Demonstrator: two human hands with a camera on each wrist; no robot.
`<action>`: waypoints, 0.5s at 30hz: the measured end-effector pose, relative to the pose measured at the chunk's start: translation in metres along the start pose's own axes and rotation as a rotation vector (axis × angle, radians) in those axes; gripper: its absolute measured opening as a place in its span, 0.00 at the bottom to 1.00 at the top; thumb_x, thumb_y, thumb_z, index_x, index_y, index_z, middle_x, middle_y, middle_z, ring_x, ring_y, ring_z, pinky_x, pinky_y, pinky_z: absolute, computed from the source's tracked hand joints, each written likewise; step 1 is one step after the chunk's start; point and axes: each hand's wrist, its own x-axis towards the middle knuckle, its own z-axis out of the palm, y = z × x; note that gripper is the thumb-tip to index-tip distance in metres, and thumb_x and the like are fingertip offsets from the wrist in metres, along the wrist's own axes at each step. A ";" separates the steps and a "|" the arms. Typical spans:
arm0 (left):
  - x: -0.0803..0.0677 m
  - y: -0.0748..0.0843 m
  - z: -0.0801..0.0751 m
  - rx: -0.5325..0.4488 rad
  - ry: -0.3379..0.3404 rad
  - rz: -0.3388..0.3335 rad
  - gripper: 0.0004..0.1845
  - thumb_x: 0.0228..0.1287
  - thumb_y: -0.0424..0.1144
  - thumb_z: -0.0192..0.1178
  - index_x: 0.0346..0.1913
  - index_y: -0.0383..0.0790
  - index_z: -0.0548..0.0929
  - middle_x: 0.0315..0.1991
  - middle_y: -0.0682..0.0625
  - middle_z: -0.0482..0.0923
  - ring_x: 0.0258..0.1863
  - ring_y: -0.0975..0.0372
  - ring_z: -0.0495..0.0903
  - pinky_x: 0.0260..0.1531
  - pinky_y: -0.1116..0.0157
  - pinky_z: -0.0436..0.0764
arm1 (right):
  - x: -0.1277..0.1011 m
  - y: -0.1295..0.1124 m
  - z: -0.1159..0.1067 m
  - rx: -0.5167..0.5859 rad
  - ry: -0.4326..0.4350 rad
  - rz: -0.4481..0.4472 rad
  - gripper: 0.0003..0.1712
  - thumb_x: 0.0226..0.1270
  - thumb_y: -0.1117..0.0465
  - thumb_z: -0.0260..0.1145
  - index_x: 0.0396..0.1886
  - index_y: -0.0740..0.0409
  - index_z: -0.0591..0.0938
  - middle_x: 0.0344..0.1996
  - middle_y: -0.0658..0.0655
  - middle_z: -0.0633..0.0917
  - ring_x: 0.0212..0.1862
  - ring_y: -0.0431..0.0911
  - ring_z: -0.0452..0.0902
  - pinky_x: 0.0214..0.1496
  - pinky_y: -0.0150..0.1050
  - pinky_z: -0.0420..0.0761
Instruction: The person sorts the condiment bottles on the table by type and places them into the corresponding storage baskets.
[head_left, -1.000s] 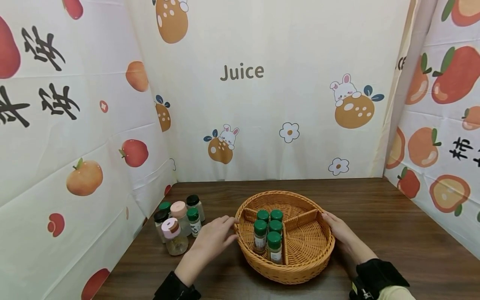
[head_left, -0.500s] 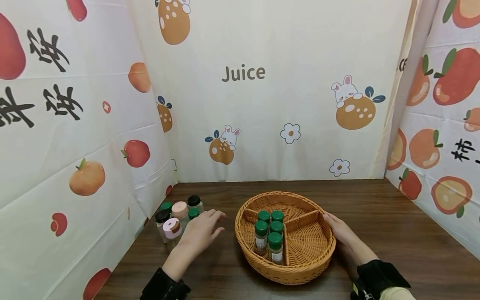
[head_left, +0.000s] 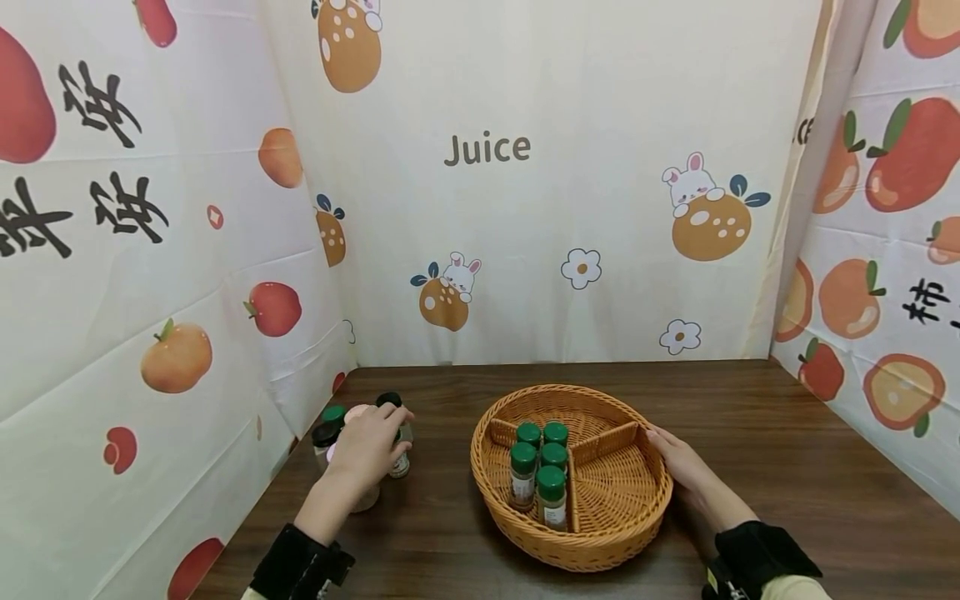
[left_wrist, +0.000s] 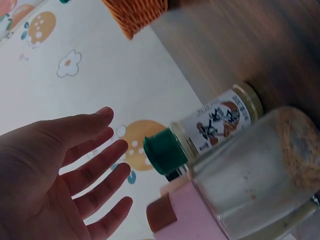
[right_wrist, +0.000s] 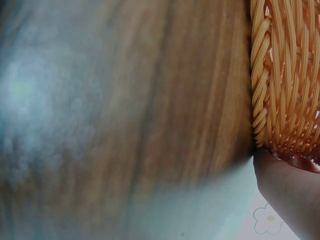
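My left hand (head_left: pixel 369 450) is over a cluster of spice jars at the table's left, fingers spread and holding nothing. In the left wrist view, its fingertips are apart from a green-capped jar (left_wrist: pixel 217 122) with a printed label. Beside that stands a larger clear jar (left_wrist: pixel 250 175) with a pink and brown cap, some brown contents inside. My left hand hides part of the cluster in the head view. My right hand (head_left: pixel 686 462) grips the right rim of a round wicker basket (head_left: pixel 577 554). Several green-capped jars (head_left: pixel 552 500) stand upright in its left compartment.
Wicker dividers (head_left: pixel 606 442) split the basket into compartments. A black-capped jar (head_left: pixel 326 435) stands at the cluster's left side. Printed cloth walls (head_left: pixel 585 200) enclose the back and sides of the brown wooden table (head_left: pixel 750 408).
My left hand has left the basket's left rim and moved left to the jar cluster. My right hand stays on the basket, which has not visibly moved.
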 end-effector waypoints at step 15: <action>0.002 -0.016 0.002 -0.069 -0.127 -0.079 0.21 0.61 0.43 0.71 0.56 0.45 0.82 0.54 0.46 0.81 0.56 0.48 0.80 0.53 0.45 0.78 | -0.002 0.001 -0.001 0.004 0.002 -0.001 0.38 0.84 0.47 0.35 0.79 0.66 0.39 0.77 0.76 0.44 0.77 0.69 0.44 0.75 0.60 0.60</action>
